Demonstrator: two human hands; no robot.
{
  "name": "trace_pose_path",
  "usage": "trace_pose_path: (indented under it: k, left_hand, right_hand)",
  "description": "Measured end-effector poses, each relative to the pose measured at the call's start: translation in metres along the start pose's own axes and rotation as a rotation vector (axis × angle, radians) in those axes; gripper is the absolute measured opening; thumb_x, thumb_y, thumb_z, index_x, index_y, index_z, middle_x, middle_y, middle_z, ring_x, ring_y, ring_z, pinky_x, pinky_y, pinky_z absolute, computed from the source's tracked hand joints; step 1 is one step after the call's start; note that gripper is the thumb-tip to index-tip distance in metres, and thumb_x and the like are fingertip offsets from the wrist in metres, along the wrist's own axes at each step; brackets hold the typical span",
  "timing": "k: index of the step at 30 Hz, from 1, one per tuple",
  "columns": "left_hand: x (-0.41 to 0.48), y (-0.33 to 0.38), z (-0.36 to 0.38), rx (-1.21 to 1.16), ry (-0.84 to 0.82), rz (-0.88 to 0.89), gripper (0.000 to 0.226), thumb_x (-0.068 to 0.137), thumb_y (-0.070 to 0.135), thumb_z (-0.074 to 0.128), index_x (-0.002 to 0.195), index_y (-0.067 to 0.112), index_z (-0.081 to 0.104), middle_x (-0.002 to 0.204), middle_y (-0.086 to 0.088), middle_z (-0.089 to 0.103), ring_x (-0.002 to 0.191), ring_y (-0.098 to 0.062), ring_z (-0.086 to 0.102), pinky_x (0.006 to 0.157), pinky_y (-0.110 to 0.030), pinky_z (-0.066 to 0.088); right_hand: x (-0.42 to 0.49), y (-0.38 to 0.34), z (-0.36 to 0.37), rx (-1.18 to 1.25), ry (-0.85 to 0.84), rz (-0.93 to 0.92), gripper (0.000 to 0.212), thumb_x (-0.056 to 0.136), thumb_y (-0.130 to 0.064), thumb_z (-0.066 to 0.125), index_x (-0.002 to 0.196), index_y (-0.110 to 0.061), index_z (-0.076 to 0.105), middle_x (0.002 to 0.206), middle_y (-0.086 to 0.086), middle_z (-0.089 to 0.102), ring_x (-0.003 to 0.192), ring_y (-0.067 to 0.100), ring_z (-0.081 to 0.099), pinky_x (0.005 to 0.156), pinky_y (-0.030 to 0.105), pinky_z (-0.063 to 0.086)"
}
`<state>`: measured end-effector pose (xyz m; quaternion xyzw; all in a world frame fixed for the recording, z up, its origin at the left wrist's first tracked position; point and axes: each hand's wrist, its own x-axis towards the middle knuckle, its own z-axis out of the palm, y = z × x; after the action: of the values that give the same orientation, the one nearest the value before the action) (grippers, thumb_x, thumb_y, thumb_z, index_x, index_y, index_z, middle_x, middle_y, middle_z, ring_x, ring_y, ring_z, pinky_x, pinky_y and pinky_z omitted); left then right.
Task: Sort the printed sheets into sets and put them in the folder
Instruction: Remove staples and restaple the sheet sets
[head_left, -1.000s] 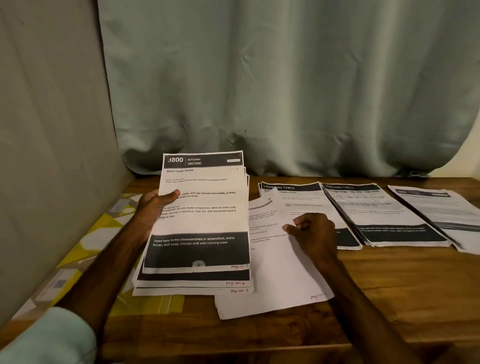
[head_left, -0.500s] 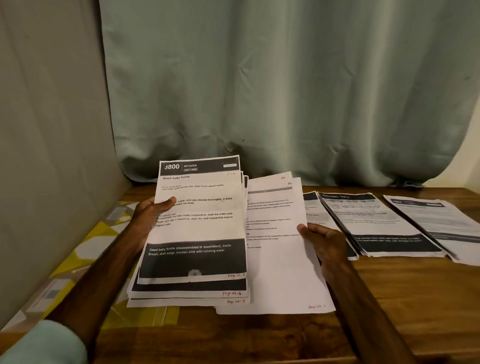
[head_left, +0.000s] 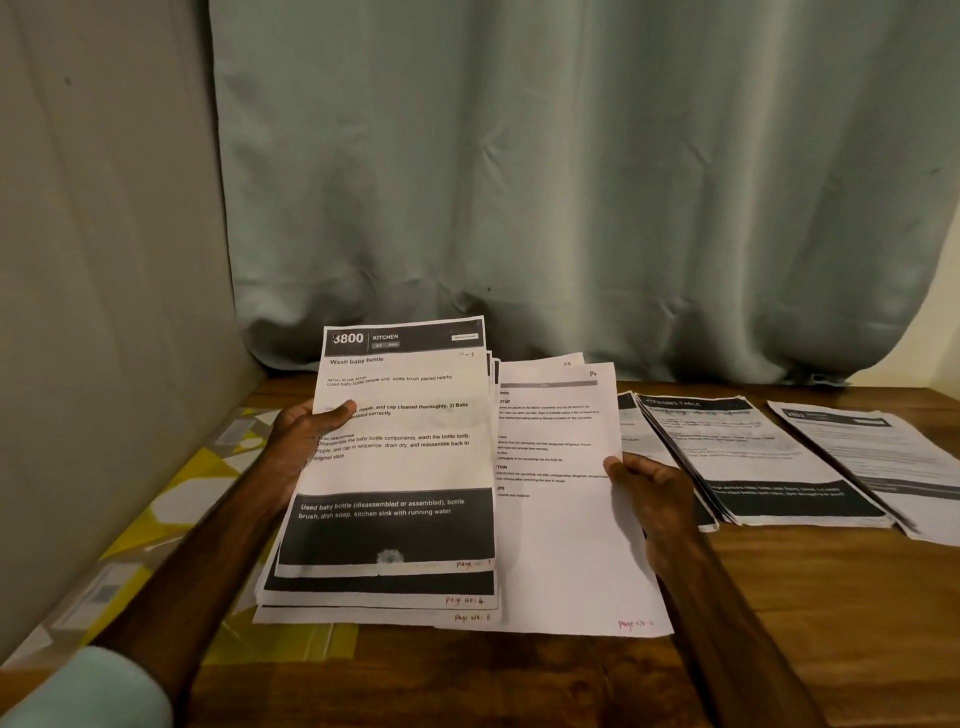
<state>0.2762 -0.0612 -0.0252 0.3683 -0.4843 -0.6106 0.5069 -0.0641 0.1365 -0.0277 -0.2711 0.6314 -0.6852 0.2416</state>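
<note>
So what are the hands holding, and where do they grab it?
The left hand grips the Wash baby bottle stack by its left edge, thumb on top. The right hand holds the white sheets by their right edge.

Dim, warm indoor light, apparently from the upper right, where a strip of wall (head_left: 943, 322) past the curtain (head_left: 571, 182) glows pale yellow. The left panel (head_left: 104, 260) sits in flat grey shade. The sheets (head_left: 400, 457) in the left hand (head_left: 296, 441) are brightest and sharp enough to read. The page (head_left: 561, 545) in the right hand (head_left: 654, 493) shows softer print. The far-right stacks (head_left: 857, 457) smear with blur. The table (head_left: 779, 597) edge bows with lens distortion.
</note>
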Motion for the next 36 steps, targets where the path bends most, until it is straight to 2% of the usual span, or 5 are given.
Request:
trace_pose_path:
  k: [7, 17, 26, 32, 36]
  left_hand:
    - [-0.007, 0.002, 0.007, 0.048, -0.006, 0.017, 0.021, 0.093, 0.011, 0.070, 0.114, 0.012, 0.068, 0.104, -0.011, 0.078, 0.075, -0.029, 0.077, 0.064, -0.038, 0.063]
    - [-0.003, -0.001, 0.009, 0.073, -0.005, 0.034, 0.026, 0.094, 0.010, 0.067, 0.120, 0.009, 0.065, 0.099, -0.008, 0.079, 0.074, -0.026, 0.077, 0.061, -0.034, 0.064]
    - [0.003, -0.004, 0.002, 0.065, 0.018, -0.002, 0.037, 0.095, 0.019, 0.069, 0.130, 0.013, 0.061, 0.115, -0.013, 0.075, 0.095, -0.038, 0.075, 0.093, -0.061, 0.055]
    - [-0.003, -0.001, 0.008, 0.046, 0.062, 0.068, 0.018, 0.101, 0.021, 0.061, 0.118, 0.027, 0.062, 0.109, -0.007, 0.077, 0.088, -0.031, 0.075, 0.080, -0.047, 0.061]
    - [-0.006, 0.001, 0.011, 0.042, 0.097, 0.089, 0.026, 0.102, 0.029, 0.058, 0.128, 0.027, 0.060, 0.112, -0.004, 0.075, 0.092, -0.028, 0.074, 0.071, -0.039, 0.063]
  right_hand:
    - [0.006, 0.010, 0.003, -0.425, 0.165, -0.288, 0.022, 0.097, -0.015, 0.066, 0.116, -0.004, 0.074, 0.112, 0.012, 0.074, 0.103, 0.025, 0.067, 0.097, 0.039, 0.049]
    - [0.010, 0.009, 0.002, -0.443, 0.179, -0.324, 0.026, 0.100, -0.017, 0.063, 0.121, -0.003, 0.067, 0.123, 0.016, 0.070, 0.114, 0.036, 0.065, 0.097, 0.047, 0.051]
    - [0.014, -0.008, -0.012, -0.250, 0.422, -0.391, 0.029, 0.103, -0.022, 0.058, 0.124, -0.002, 0.063, 0.129, 0.018, 0.066, 0.119, 0.038, 0.062, 0.098, 0.052, 0.051]
    - [0.022, -0.009, -0.024, -0.082, 0.564, -0.295, 0.026, 0.103, -0.015, 0.058, 0.126, -0.003, 0.061, 0.130, 0.017, 0.065, 0.121, 0.034, 0.061, 0.099, 0.043, 0.050]
    - [0.026, -0.010, -0.032, -0.029, 0.614, -0.234, 0.030, 0.103, -0.014, 0.058, 0.129, -0.001, 0.060, 0.132, 0.016, 0.064, 0.122, 0.033, 0.061, 0.097, 0.035, 0.047]
